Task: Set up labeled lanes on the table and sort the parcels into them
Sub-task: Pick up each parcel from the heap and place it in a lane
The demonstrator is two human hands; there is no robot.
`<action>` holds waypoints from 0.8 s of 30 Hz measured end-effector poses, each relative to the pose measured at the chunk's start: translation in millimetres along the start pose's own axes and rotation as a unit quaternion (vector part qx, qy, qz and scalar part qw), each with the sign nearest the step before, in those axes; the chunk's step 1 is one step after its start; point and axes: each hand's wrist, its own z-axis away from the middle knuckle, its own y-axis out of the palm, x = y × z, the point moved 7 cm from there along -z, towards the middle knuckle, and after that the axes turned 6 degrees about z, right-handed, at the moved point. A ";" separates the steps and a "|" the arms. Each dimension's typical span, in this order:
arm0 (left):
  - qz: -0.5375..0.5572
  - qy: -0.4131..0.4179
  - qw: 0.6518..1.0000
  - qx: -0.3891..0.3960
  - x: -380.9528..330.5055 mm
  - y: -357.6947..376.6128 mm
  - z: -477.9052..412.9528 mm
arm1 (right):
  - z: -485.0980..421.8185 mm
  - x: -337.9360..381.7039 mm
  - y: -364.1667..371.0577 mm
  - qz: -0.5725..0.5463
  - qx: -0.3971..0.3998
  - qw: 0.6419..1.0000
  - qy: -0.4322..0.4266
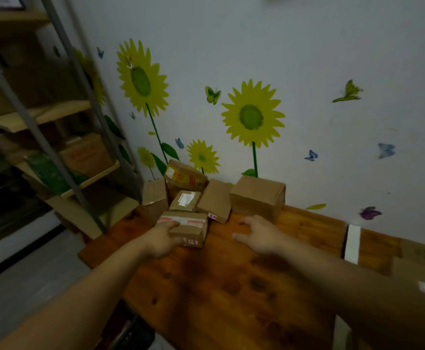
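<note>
Left hand (162,238): yours, closed around the near-left corner of the front parcel (184,227), thumb along its top edge. This looks like a pick from the open side of the pile, where nothing has to be shifted first.

Right hand (258,234): empty, fingers spread and curled down over the bare table (219,286), just right of that parcel. Whether it touches the wood cannot be told. It is likely braced there or ready to join the grip.

Pile: five more cardboard parcels behind, crowded against the wall (332,72) at the table's far left corner; the largest box (258,198) stands rightmost. All unsorted, by the look of it.

White strip (352,243): laid across the wood to your right, probably a lane divider. No labels can be read on it.
</note>
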 end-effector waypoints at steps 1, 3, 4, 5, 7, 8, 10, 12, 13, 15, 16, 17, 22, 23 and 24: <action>0.000 -0.003 1.000 -0.002 7.6 -6.8 -12.7 | -12.9 5.7 7.5 -0.004 0.012 1.000 0.004; -0.001 -0.002 1.000 0.003 23.4 -16.0 -38.9 | -36.4 15.2 21.0 -0.004 0.033 0.999 0.013; 0.001 -0.001 1.000 0.009 31.7 -19.7 -52.2 | -47.9 19.2 26.6 -0.003 0.040 0.999 0.017; 0.002 -0.001 1.000 0.014 40.1 -23.8 -66.0 | -59.4 23.4 31.9 -0.007 0.046 0.999 0.022; 0.016 -0.001 1.000 0.025 57.9 -30.7 -97.1 | -81.9 30.7 43.0 -0.031 0.049 0.997 0.043; 0.026 -0.002 0.999 0.033 65.7 -32.4 -113.3 | -92.6 33.5 48.7 -0.048 0.045 0.996 0.058; 0.040 -0.003 0.998 0.057 81.6 -32.7 -145.9 | -112.7 39.9 61.5 -0.078 0.034 0.993 0.085; 0.055 -0.002 0.995 0.085 98.7 -30.5 -178.0 | -131.0 46.0 78.3 -0.116 0.029 0.986 0.118; 0.063 0.002 0.993 0.098 106.9 -30.0 -193.7 | -139.3 48.7 86.2 -0.145 0.022 0.980 0.133; 0.075 0.007 0.989 0.127 123.6 -25.3 -221.8 | -153.3 56.0 100.8 -0.219 0.001 0.963 0.154; 0.088 0.007 0.986 0.144 130.6 -22.3 -233.2 | -159.8 60.5 107.6 -0.256 -0.005 0.954 0.156; 0.103 0.007 0.982 0.160 137.1 -18.9 -242.0 | -164.8 63.8 116.3 -0.293 -0.014 0.942 0.160; 0.175 -0.023 0.960 0.218 156.0 -5.4 -265.2 | -173.0 77.4 162.7 -0.413 -0.028 0.888 0.199; 0.192 -0.044 0.954 0.228 159.5 -3.7 -264.7 | -169.7 79.9 167.7 -0.419 -0.027 0.883 0.211; 0.204 -0.063 0.948 0.237 162.4 -2.9 -262.6 | -164.7 80.9 169.9 -0.421 -0.031 0.877 0.229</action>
